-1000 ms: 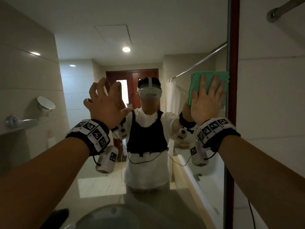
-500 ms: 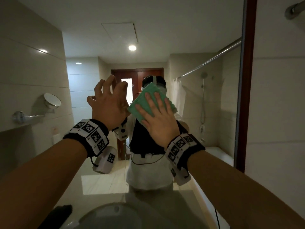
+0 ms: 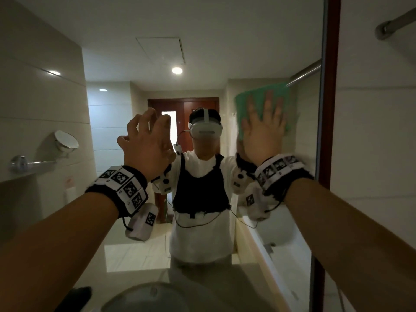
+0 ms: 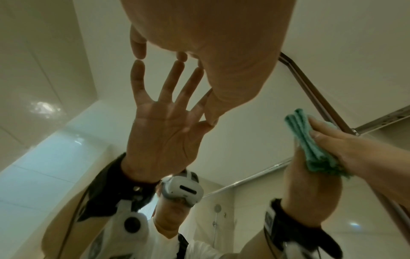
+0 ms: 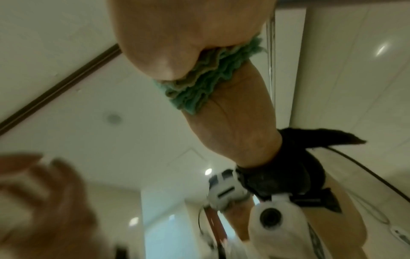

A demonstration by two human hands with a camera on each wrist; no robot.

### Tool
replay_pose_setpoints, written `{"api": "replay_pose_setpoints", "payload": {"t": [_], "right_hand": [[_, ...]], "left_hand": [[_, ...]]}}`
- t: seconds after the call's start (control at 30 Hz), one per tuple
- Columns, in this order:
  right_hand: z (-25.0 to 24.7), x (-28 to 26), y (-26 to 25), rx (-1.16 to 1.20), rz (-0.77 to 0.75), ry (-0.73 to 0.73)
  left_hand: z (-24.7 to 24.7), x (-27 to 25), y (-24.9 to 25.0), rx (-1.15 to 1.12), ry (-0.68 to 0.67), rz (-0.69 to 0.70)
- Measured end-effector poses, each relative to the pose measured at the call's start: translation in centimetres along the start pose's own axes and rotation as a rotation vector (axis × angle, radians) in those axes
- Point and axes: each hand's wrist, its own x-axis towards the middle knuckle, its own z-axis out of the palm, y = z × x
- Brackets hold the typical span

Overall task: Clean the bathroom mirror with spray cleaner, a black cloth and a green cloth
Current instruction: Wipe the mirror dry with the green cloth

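The bathroom mirror (image 3: 258, 52) fills the wall ahead, bounded on the right by a dark red frame (image 3: 331, 109). My right hand (image 3: 264, 129) lies flat with straight, spread fingers and presses a folded green cloth (image 3: 254, 95) against the upper right of the glass. The cloth's folded edges (image 5: 199, 84) show under the palm in the right wrist view. My left hand (image 3: 146, 140) is raised beside it, its fingertips (image 4: 138, 52) touching the glass, and it holds nothing. A black cloth (image 3: 76, 298) lies on the counter at the bottom left.
A round basin (image 3: 146, 296) sits in the counter below the mirror. A tiled wall (image 3: 378, 154) stands right of the frame, with a metal rail (image 3: 396, 21) high up. The reflection shows a bathtub, a shower rail and a round wall mirror (image 3: 66, 140).
My right hand has swept the green cloth from the mirror's right edge to the middle and back up to the right. The left hand has stayed raised at the glass.
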Motion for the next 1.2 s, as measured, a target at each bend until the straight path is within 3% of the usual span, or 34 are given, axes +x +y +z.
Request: {"api": "replay_pose_setpoints", "payload": {"t": [0.1,0.2,0.27,0.4,0.47,0.53,0.67,0.77,0.83,0.93,1.0,1.1,1.2], "right_hand": [[2.1,-5.2,-1.9,-0.11,-0.413,-0.083],[2.7,-7.7,-2.1,-0.109,-0.595,-0.082],[2.0,-6.3,-1.2,-0.147,-0.557,-0.084],[0.4,-1.4,1.8,-0.013,-0.089,-0.035],[0.3,-0.7,2.0,0.039,-0.001,-0.031],[0.5,-1.8,0.8,0.011,-0.044,-0.021],[2.5,-8.0,-0.7,-0.073,-0.489,-0.071],[3.3,-10.3,-0.5,-0.09,-0.623,-0.075],[2.9,-8.4,0.5,-0.107,-0.578,-0.069],[0.8,-3.9,3.5,-0.016,-0.202,-0.045],[-0.2,-2.2,5.0,0.027,-0.067,-0.103],[-0.1,-3.0,4.2,0.006,-0.067,-0.085],[1.4,-6.5,3.3,-0.066,-0.22,-0.155]], "left_hand": [[0.1,-0.1,0.1,-0.007,0.006,-0.002],[0.0,-0.2,0.0,-0.002,0.005,-0.004],[0.0,-0.2,0.1,-0.001,0.0,-0.002],[0.0,-0.2,0.3,-0.006,-0.008,-0.019],[0.0,-0.3,0.4,0.003,-0.013,-0.019],[0.1,-0.3,0.4,0.0,-0.017,-0.016],[0.0,-0.4,0.7,-0.003,-0.02,-0.021],[-0.3,-0.4,0.7,-0.01,-0.032,-0.021],[-0.6,-0.5,0.8,-0.001,-0.037,-0.02],[-0.9,-0.6,1.0,0.023,-0.05,-0.029],[-1.0,-0.8,1.2,0.032,-0.052,-0.033],[-1.0,-0.8,1.8,0.039,-0.047,-0.038],[-1.3,-0.9,2.5,0.081,-0.074,-0.075]]}}
